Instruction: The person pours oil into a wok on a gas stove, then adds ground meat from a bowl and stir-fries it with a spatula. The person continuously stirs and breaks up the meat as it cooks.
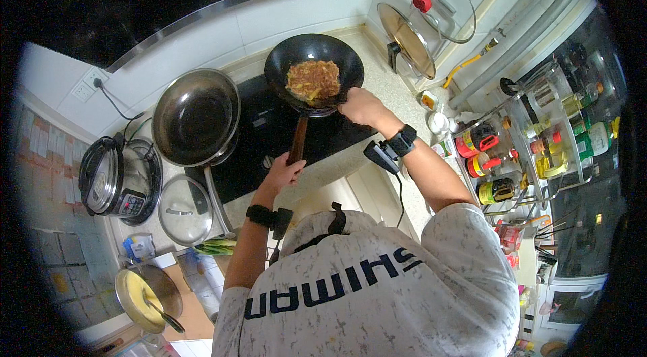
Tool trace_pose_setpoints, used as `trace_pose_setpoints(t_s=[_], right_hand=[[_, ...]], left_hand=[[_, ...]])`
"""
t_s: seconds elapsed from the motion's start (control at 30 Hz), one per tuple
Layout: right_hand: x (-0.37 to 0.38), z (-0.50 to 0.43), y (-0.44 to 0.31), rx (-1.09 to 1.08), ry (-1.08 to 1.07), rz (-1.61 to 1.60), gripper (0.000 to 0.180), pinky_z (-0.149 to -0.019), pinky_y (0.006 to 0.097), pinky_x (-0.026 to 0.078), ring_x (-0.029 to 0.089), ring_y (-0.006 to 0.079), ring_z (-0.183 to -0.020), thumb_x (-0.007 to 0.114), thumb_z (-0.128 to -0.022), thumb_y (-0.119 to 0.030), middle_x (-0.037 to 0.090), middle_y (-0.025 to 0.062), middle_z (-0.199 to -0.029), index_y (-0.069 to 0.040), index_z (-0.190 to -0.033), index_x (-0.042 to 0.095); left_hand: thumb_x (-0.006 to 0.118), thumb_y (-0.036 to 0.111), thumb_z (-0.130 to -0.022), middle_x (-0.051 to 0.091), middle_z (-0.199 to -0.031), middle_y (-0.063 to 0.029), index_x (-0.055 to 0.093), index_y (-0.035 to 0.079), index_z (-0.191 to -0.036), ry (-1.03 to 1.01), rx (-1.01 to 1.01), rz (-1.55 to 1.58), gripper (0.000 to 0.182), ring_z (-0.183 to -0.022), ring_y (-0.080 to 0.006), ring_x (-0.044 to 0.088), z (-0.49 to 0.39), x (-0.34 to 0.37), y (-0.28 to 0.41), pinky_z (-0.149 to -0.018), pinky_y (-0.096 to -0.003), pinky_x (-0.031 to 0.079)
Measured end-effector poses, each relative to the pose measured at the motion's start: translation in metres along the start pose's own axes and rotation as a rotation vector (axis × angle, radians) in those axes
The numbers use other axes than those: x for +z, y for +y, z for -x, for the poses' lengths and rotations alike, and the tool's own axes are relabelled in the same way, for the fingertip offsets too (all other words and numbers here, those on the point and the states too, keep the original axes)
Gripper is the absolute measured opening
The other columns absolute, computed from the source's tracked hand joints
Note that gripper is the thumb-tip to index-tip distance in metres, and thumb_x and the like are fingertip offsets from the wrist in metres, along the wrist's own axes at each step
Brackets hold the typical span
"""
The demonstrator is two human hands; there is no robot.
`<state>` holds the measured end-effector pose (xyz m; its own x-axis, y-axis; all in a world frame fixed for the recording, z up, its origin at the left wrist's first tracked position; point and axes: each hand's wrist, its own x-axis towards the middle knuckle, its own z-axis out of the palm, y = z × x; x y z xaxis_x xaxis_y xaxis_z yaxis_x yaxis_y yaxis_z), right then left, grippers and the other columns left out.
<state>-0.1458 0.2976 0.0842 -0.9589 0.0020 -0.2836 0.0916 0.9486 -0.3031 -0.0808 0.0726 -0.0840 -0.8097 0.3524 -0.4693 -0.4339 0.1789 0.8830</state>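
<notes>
My left hand [284, 173] is wrapped around the brown wooden handle [298, 139] of a black wok [278, 66]. The wok is on the right part of the black glass cooktop [255, 129], with its handle towards me. Reddish-brown cooked food with yellowish pieces [314, 80] lies in a flat mass inside it. At the wok's near right rim is my right hand [365, 108], its fingers curled. Whether it grips the rim or a utensil is hidden. Both wrists wear black straps with small devices, and a cable hangs from the right one.
An empty frying pan [194, 117] sits on the cooktop's left side. Left of it are a glass lid [186, 210] and an electric cooker [124, 180]. A pot of yellow mixture [139, 301] stands lower left. Bottles [477, 140] crowd a rack at right; lids [407, 41] lean behind.
</notes>
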Motion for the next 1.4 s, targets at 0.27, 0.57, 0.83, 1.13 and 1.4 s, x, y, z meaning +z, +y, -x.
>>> trace_pose_setpoints(t_s=[0.27, 0.57, 0.83, 1.13, 1.4], right_hand=[[0.037, -0.019, -0.010, 0.002, 0.050, -0.167, 0.033, -0.080, 0.0423, 0.049, 0.061, 0.0383, -0.090, 0.056, -0.077, -0.023, 0.062, 0.0277, -0.090, 0.008, -0.085, 0.063], [0.073, -0.032, -0.035, 0.010, 0.163, -0.116, 0.029, -0.079, 0.0423, 0.050, 0.062, 0.0370, -0.090, 0.054, -0.080, -0.023, 0.064, 0.0235, -0.089, 0.004, -0.085, 0.066], [0.089, -0.058, -0.030, 0.067, 0.225, -0.141, 0.037, -0.078, 0.0427, 0.050, 0.061, 0.0391, -0.088, 0.057, -0.081, -0.029, 0.062, 0.0273, -0.089, 0.007, -0.086, 0.064], [0.088, -0.095, 0.000, 0.226, 0.286, -0.595, 0.041, -0.080, 0.0442, 0.047, 0.058, 0.0419, -0.091, 0.060, -0.079, -0.031, 0.061, 0.0300, -0.090, 0.008, -0.092, 0.062], [0.076, -0.082, 0.034, 0.274, 0.127, -1.400, 0.023, -0.033, 0.0274, 0.029, 0.041, 0.0123, -0.040, 0.052, -0.087, -0.016, 0.050, 0.0084, -0.059, 0.000, -0.071, 0.048]], left_hand=[[0.063, 0.023, -0.084, 0.053, -0.073, 0.0024, 0.054, 0.010, -0.093, -0.036, -0.003, 0.085, 0.018, -0.054, -0.0070, 0.046, 0.002, -0.001, 0.001, -0.047, -0.0236, 0.040], [0.064, 0.028, -0.083, 0.054, -0.074, 0.0009, 0.056, 0.009, -0.092, -0.012, 0.008, 0.030, 0.022, -0.059, -0.0087, 0.047, 0.008, 0.000, 0.008, -0.050, -0.0254, 0.042], [0.065, 0.026, -0.083, 0.051, -0.072, 0.0013, 0.054, 0.009, -0.096, -0.038, 0.021, 0.039, 0.023, -0.057, -0.0087, 0.046, 0.000, 0.002, 0.000, -0.047, -0.0249, 0.040], [0.064, 0.023, -0.083, 0.050, -0.068, -0.0001, 0.050, 0.007, -0.090, 0.001, 0.019, 0.075, 0.022, -0.054, -0.0094, 0.045, 0.006, 0.006, 0.007, -0.044, -0.0250, 0.037], [0.065, 0.028, -0.082, 0.054, -0.076, -0.0003, 0.056, 0.009, -0.099, 0.021, 0.005, 0.030, 0.027, -0.059, -0.0097, 0.047, 0.007, 0.001, 0.006, -0.051, -0.0257, 0.043]])
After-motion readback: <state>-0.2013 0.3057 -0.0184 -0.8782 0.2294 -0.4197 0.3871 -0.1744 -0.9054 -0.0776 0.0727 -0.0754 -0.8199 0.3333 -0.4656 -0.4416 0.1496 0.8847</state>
